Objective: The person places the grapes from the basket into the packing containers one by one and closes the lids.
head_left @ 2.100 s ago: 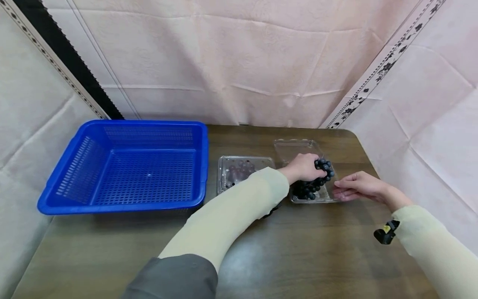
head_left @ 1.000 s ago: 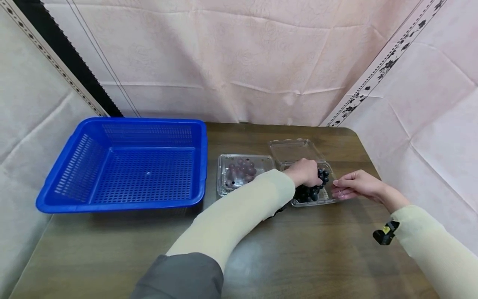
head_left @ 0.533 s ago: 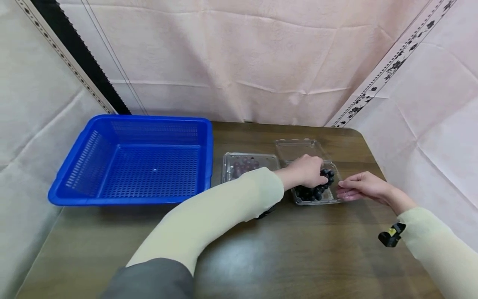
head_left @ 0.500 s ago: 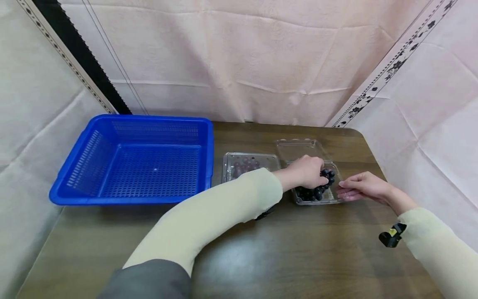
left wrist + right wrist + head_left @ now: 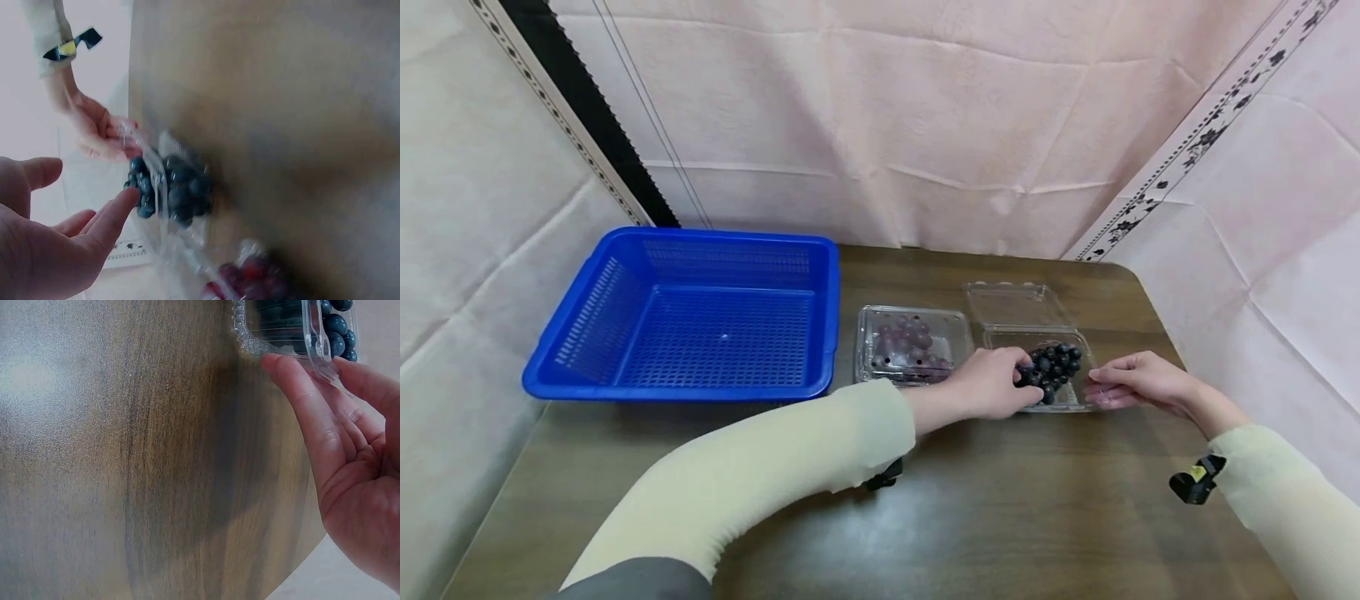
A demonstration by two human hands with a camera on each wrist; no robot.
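Note:
A bunch of dark grapes lies in a clear plastic box whose hinged lid is folded back. At the left side of the bunch is my left hand. In the left wrist view its thumb and fingers are spread, with nothing between them. My right hand pinches the box's right rim. In the right wrist view the thumb is above the rim and the fingers are under it. Dark grapes show behind the rim there.
Left of the open box sits a lidded clear box with red grapes inside. A large blue plastic basket stands at the left on the wooden table. Pale cloth hangs behind and at both sides.
My left hand has drawn back to the left and toward me, letting go of the dark grapes, which now show more fully in the box. My right hand stays at the rim.

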